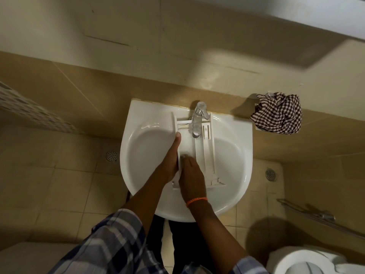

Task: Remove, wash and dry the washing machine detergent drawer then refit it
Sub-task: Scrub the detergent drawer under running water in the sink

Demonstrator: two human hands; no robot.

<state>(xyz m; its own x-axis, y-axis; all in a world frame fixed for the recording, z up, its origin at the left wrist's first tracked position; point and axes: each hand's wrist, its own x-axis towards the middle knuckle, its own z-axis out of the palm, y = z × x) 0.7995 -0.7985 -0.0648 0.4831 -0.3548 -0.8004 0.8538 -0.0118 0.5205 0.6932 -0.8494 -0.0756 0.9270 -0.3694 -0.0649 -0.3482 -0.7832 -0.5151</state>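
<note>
Drawer [204, 153] lies lengthwise, tap [197, 123] to front rim of sink [138, 147]; left hand [171, 161] grips its left wall, right hand [190, 175] inside, fingers probably flat, rubbing.

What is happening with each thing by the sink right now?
detergent drawer: out of the machine, lying in the sink under the tap.
left hand: gripping the drawer's left side.
right hand: rubbing inside the drawer.
tap: cannot tell if water is running.
sink: holding the drawer.
checked cloth: crumpled on the ledge, unused.
</note>
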